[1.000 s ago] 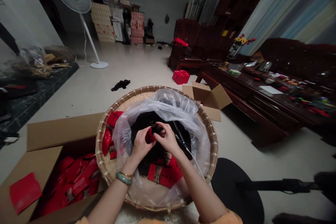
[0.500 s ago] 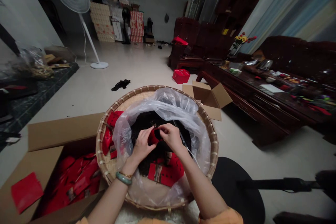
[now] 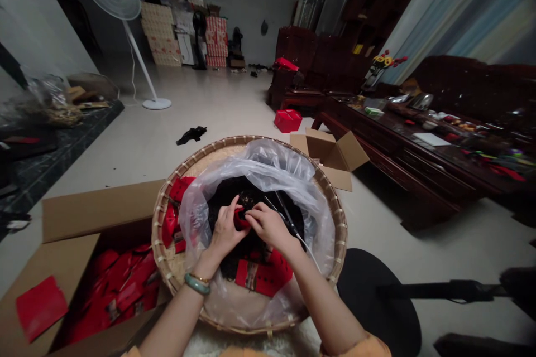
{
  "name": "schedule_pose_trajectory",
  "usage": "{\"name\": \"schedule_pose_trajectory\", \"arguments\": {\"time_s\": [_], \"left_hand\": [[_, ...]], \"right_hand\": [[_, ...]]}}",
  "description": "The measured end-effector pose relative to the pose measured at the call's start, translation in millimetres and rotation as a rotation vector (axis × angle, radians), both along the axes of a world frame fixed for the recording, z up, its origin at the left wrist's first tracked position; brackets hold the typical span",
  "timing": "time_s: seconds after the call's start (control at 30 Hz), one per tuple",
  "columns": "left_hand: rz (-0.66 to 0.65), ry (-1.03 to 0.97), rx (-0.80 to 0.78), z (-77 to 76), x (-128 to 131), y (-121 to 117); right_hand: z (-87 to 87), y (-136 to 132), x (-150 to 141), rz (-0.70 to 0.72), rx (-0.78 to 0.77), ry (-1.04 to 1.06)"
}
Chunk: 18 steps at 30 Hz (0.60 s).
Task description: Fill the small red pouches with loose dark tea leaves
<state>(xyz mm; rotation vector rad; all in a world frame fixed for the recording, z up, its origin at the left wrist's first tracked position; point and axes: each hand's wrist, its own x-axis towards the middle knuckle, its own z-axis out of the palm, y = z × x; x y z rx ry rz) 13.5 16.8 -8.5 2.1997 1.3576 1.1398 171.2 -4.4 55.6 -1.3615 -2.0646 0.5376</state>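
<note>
My left hand (image 3: 226, 228) is closed around a small red packet (image 3: 240, 218) whose dark mouth faces up. My right hand (image 3: 270, 226) has its fingers drawn together at the packet's mouth; whether they pinch its edge or something small is hidden. Both hands are over a dark loose heap (image 3: 234, 187), which looks like dried leaves, inside a clear plastic bag (image 3: 195, 215). That bag lines a round woven bamboo basket (image 3: 341, 217). Flat red packets (image 3: 262, 278) lie in the bag's near side. A thin dark tool with a white cord (image 3: 312, 254) rests beside my right hand.
More red packets (image 3: 170, 223) sit along the basket's left side. A cardboard box (image 3: 104, 206) full of red packets stands at the left. To the right are a black round base (image 3: 379, 301), an open carton (image 3: 329, 153) and a long wooden table (image 3: 389, 145). A white fan (image 3: 157, 103) stands farther back.
My right hand has shifted slightly down and left, its fingers now closer together at the packet's mouth. The packet's opening shows less. My left hand keeps its hold.
</note>
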Motion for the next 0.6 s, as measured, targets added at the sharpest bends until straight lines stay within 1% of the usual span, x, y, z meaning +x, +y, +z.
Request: {"name": "schedule_pose_trajectory", "arguments": {"time_s": [0.1,0.23,0.37,0.43,0.53,0.6], "left_hand": [[-0.022,0.027,0.022,-1.8,-1,1],[-0.042,0.053,0.051,-3.6,-1,1],[-0.122,0.122,0.053,-5.2,1,0],[-0.145,0.146,0.037,-5.6,0,-1],[-0.144,0.161,0.008,-5.7,0,-1],[-0.137,0.155,-0.001,-6.3,-1,0]], "right_hand": [[-2.4,4,0,-0.014,-0.045,-0.059],[-0.5,5,7,-0.049,-0.076,-0.118],[-0.3,9,7,-0.063,-0.229,-0.296],[-2.5,12,4,-0.095,-0.273,-0.381],[-6.5,16,-1,-0.144,-0.258,-0.453],[-8.0,17,-3,-0.153,-0.233,-0.462]]}}
